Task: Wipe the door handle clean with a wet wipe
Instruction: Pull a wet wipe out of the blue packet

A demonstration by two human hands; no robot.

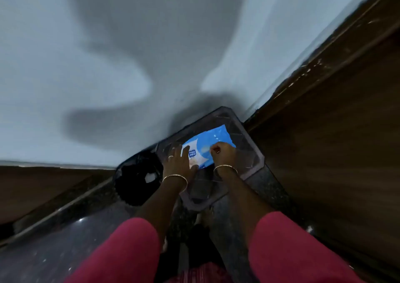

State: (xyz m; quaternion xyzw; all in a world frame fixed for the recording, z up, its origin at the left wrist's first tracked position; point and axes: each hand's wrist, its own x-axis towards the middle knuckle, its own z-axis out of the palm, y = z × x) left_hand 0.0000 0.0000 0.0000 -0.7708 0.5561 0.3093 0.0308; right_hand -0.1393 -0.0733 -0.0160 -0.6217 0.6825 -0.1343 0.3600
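Note:
A blue wet wipe pack [213, 141] lies flat on a dark plastic stool [249, 150] that stands against the wall. My left hand [180, 160] rests on the pack's near left end, fingers spread, pressing it down. My right hand [220, 150] has its fingers pinched together on the top of the pack, at its flap or opening. Whether a wipe is between those fingers is not clear. No door handle shows in this view.
A black bin with a liner [138, 178] stands left of the stool, with something white inside. A brown wooden door or panel [335, 142] rises on the right. The pale wall [108, 66] fills the background above a dark speckled floor [65, 239].

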